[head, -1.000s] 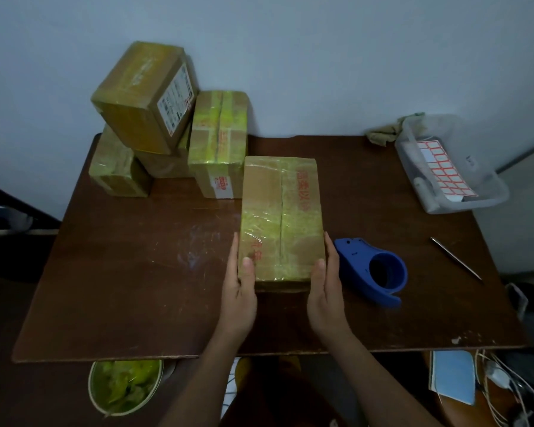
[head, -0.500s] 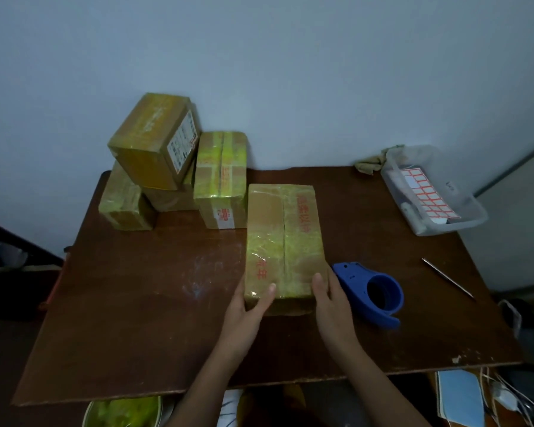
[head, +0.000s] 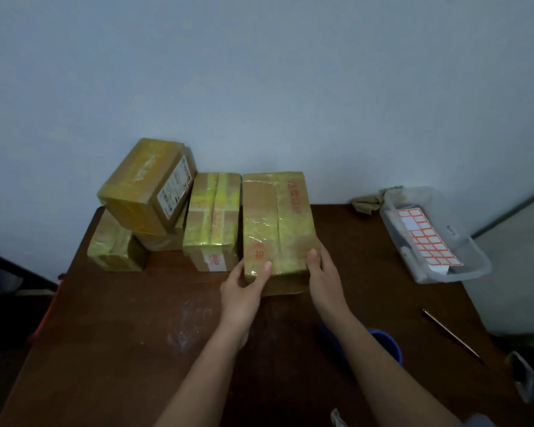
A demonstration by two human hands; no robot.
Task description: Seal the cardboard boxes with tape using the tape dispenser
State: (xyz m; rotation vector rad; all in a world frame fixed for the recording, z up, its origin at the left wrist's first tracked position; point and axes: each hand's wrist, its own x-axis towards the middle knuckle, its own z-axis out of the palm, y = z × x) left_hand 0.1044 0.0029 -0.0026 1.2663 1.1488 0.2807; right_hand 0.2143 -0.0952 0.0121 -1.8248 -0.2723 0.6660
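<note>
While both hands grip its near end, taped box (head: 276,223) pushed back from table (head: 136,334) centre to wall, beside sealed stack (head: 213,220). Left hand (head: 244,291), right hand (head: 326,272) curled on corners. Tape dispenser (head: 386,343) idle under right forearm. Box likely done; next box due.

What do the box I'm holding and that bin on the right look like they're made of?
The box looks like brown cardboard wrapped in glossy clear tape: it glints and wrinkles. The bin seems translucent plastic, since its contents show through the wall.
</note>
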